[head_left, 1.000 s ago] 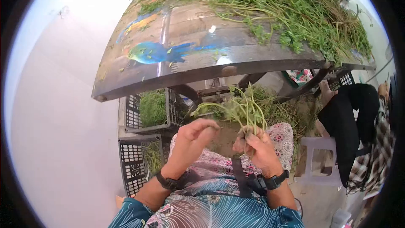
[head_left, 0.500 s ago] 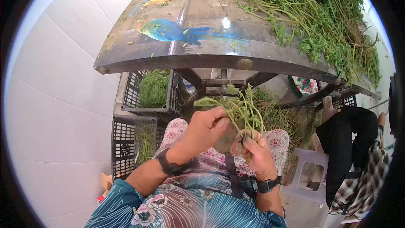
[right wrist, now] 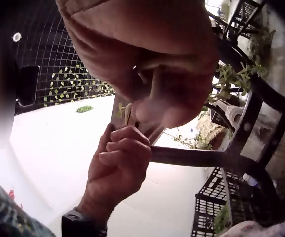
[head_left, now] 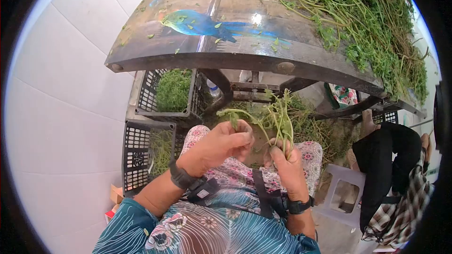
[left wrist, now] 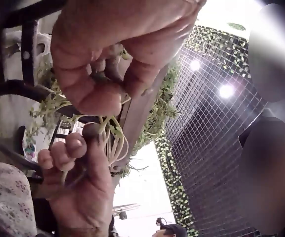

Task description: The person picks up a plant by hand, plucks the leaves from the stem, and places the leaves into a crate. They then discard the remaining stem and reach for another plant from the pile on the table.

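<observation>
Before my lap, my right hand (head_left: 289, 164) holds a small bunch of leafy green stems (head_left: 283, 120) between thumb and fingers, leaves pointing up. To its left, my left hand (head_left: 219, 145) has its fingers curled in, thumb against them, pinching a leafy stem (head_left: 252, 115) that arches over from the bunch. In the left wrist view the thumb and fingertips of the left hand (left wrist: 108, 59) meet just above the bunch. The right wrist view shows a small leaf (right wrist: 122, 109) at the left fingertips; the stems inside the right fist are mostly hidden.
A table (head_left: 263, 59) with a painted bird stands ahead, bearing a heap of greens (head_left: 358, 14). Black crates (head_left: 136, 155) with greens sit at left. Cut stems (head_left: 310, 124) litter the floor. A plastic stool (head_left: 341, 193) and another person's dark-clothed leg (head_left: 388, 155) are at right.
My left hand moved in to the bunch, then drew slightly back left with a stem at its fingers. The right hand keeps its hold. The head view has shifted a little.
</observation>
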{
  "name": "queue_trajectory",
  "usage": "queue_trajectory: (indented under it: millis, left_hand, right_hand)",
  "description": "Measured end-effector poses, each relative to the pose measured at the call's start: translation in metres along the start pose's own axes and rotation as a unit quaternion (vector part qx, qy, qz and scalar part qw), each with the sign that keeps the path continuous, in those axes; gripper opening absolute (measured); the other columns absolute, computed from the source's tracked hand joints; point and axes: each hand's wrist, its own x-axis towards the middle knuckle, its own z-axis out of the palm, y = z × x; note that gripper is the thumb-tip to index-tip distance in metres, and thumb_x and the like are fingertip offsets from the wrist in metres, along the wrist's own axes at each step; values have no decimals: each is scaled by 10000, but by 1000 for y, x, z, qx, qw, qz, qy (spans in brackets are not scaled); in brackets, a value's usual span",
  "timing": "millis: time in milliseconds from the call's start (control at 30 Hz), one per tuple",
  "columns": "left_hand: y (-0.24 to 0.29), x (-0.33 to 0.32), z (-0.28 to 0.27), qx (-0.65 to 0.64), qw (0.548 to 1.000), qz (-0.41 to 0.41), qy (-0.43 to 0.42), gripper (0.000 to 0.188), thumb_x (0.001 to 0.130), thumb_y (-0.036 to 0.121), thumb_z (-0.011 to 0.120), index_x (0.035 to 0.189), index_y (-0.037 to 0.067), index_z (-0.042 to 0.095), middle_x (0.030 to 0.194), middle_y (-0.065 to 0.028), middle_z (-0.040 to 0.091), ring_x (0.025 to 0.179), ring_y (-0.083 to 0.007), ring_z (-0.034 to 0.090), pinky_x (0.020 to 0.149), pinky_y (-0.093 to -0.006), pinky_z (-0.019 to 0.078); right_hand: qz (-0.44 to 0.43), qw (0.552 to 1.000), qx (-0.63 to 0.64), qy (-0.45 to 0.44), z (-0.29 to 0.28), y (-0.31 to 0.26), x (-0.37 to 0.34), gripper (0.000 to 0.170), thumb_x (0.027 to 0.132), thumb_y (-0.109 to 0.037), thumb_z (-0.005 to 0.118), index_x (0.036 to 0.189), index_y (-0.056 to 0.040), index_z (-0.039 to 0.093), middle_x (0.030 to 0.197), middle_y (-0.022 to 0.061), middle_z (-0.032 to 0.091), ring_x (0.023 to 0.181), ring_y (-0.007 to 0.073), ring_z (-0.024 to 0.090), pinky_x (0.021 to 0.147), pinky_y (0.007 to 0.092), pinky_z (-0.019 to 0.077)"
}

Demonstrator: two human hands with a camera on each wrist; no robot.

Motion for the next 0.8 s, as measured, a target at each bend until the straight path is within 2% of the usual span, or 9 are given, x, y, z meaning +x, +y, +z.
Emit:
queue_trajectory:
  millis: [100, 200, 300, 433, 600, 800]
  left_hand:
    - [-1, -2, -5, -57, 998, -13, -18, 171, 856, 204, 581, 895, 59, 500, 782, -20, 538, 617, -89, 510, 515, -232, 440]
    - [6, 0, 7, -26, 999, -2, 29, 219, 866, 253, 580, 908, 60, 488, 765, -16, 537, 601, -82, 501, 515, -235, 438]
    - [7, 4, 11, -49, 998, 7, 44, 171, 884, 201, 548, 941, 49, 492, 707, -39, 532, 608, -115, 508, 520, -269, 435]
    - [0, 7, 7, 35, 998, 20, 53, 213, 861, 201, 588, 919, 28, 477, 739, -38, 565, 589, -91, 541, 500, -224, 479]
    - [-5, 6, 1, 134, 986, 22, 91, 143, 859, 142, 579, 898, 8, 546, 733, -65, 603, 564, -104, 564, 511, -241, 496]
    - [-6, 9, 5, 148, 985, 28, 85, 135, 838, 109, 582, 897, -11, 566, 739, -60, 603, 586, -102, 570, 522, -231, 497]
  right_hand:
    - [-35, 995, -77, 45, -2, 2, 0, 188, 832, -96, 516, 964, 15, 590, 696, 25, 561, 604, 82, 520, 542, 241, 416]
    - [-79, 985, -146, 47, -6, 3, -1, 173, 814, -79, 526, 943, 14, 594, 677, 38, 545, 607, 98, 521, 544, 263, 413]
    - [-140, 969, -199, 38, -6, 6, -1, 150, 796, -63, 538, 909, 19, 594, 660, 54, 521, 602, 119, 508, 543, 281, 408]
    - [-183, 954, -232, 52, -5, 5, -1, 132, 776, -55, 554, 877, 23, 588, 655, 70, 499, 586, 134, 479, 540, 283, 399]
    - [-151, 969, -181, 78, -8, 4, -2, 127, 776, -49, 553, 876, 20, 591, 655, 69, 507, 588, 124, 474, 535, 272, 393]
    - [-150, 967, -198, 65, -11, 5, -2, 143, 778, -43, 556, 898, 18, 605, 669, 77, 530, 585, 126, 493, 538, 271, 405]
